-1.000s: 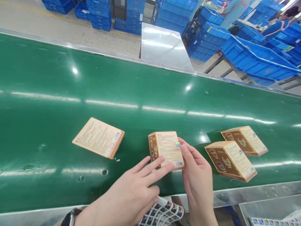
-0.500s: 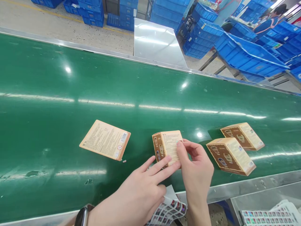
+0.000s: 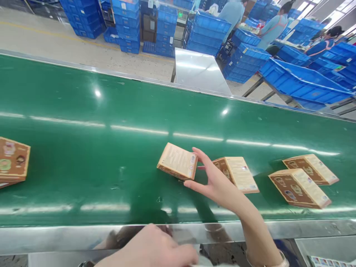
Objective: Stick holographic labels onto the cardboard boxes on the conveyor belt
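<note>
My right hand (image 3: 207,172) reaches to a brown and cream box (image 3: 179,160) on the green belt, thumb and fingers spread at the box's right end. My left hand (image 3: 158,246) is low at the front metal edge, blurred, with its fingers curled out of sight; what it holds, if anything, cannot be made out. Just right of my right hand a similar box (image 3: 241,174) lies partly behind the wrist. Two more boxes, a near one (image 3: 300,187) and a far one (image 3: 313,168), stand to the right. Another box (image 3: 13,159) is cut off at the left edge.
The green belt (image 3: 83,155) runs across the view between metal rails. Beyond it are a metal table (image 3: 200,70), stacks of blue crates (image 3: 126,26), a tilted blue crate (image 3: 306,79) and people working. A sticker sheet (image 3: 328,261) shows at the lower right.
My hands have parted: the right has left the middle box for the one on its left, the left has drawn back toward the front edge. The view has shifted; another box shows at far left.
</note>
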Motion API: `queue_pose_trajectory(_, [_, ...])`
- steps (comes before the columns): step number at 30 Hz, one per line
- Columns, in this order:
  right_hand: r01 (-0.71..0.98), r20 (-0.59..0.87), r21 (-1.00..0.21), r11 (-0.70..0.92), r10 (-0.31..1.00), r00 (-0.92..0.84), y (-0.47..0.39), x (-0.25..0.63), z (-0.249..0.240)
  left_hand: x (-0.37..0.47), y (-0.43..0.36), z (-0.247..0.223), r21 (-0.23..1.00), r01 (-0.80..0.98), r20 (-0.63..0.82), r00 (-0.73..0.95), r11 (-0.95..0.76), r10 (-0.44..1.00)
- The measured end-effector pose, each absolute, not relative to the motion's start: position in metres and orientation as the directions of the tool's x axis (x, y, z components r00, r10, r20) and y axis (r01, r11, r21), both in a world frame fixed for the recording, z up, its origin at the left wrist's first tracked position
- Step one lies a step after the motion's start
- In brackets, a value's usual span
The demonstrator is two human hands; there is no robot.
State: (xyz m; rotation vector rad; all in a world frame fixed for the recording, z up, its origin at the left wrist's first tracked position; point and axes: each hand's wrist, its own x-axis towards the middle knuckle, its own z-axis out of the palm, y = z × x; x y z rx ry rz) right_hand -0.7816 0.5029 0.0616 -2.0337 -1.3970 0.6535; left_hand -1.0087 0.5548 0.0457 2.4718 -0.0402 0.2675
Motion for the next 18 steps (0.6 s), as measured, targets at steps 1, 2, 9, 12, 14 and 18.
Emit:
queue_pose_trajectory(1, [0.663, -0.087, -0.699, -0.268, 0.952, 0.294, 0.512, -0.788, 0.058, -1.019, 0.559, 0.046, 0.622, -0.069, 0.193, 0.979, -0.780, 0.067])
queue_pose_trajectory(2, [0.679, -0.085, -0.689, -0.255, 0.958, 0.273, 0.521, -0.795, 0.055, -1.029, 0.562, 0.046, 0.643, -0.047, 0.197, 0.974, -0.765, 0.107])
queue_pose_trajectory(9, [0.695, -0.162, -0.667, -0.267, 0.963, 0.215, 0.548, -0.857, 0.054, -1.075, 0.572, 0.055, 0.671, 0.253, 0.163, 0.867, -0.697, 0.471])
queue_pose_trajectory(12, [0.701, -0.036, -0.696, -0.153, 0.983, 0.179, 0.536, -0.854, 0.068, -1.077, 0.576, 0.077, 0.685, 0.426, 0.005, 0.808, -0.591, 0.589])
queue_pose_trajectory(14, [0.733, 0.134, -0.680, 0.021, 0.986, 0.096, 0.526, -0.848, 0.080, -1.075, 0.578, 0.089, 0.722, 0.484, -0.087, 0.773, -0.495, 0.628])
queue_pose_trajectory(18, [0.738, 0.291, -0.578, 0.348, 0.933, -0.211, 0.510, -0.849, 0.097, -1.071, 0.581, 0.096, 0.776, 0.482, -0.125, 0.751, -0.408, 0.648])
